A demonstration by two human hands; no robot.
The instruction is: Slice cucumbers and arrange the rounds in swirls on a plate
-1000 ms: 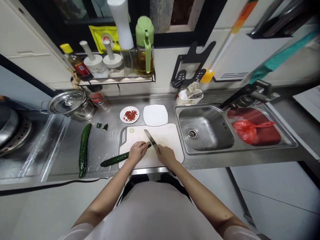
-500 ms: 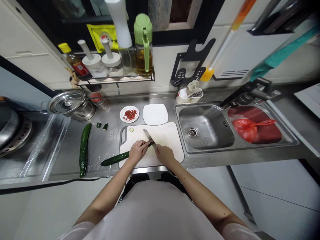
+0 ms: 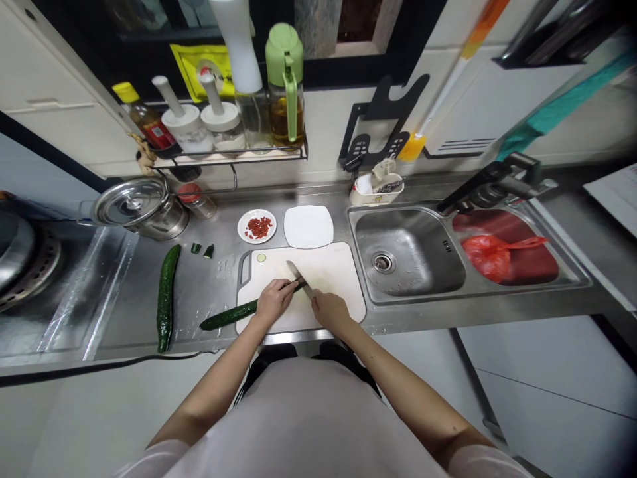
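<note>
On the white cutting board [image 3: 326, 255], my left hand [image 3: 275, 301] is closed over a dark green cucumber [image 3: 231, 315], whose long end sticks out past the board's left edge. My right hand [image 3: 330, 311] grips a kitchen knife [image 3: 294, 270], its handle hidden in the fingers. The blade slants up and left, at the cucumber's right end beside my left fingertips. Whether it has entered the cucumber I cannot tell. One pale round cucumber slice [image 3: 261, 257] lies near the board's upper left corner. A second whole cucumber [image 3: 168, 295] rests on the steel counter at the left.
Behind the board stand a small plate [image 3: 241, 234] of chopped red pieces and a white square plate [image 3: 308, 226]. Two cucumber ends [image 3: 209, 251] lie left of them. A lidded pot [image 3: 164, 216] is at the back left. The sink [image 3: 411, 259] adjoins the right, with a red bag [image 3: 490, 257] in its second basin.
The knife blade has shifted very slightly down and to the right. Both hands keep nearly the same hold, and the view has moved a little.
</note>
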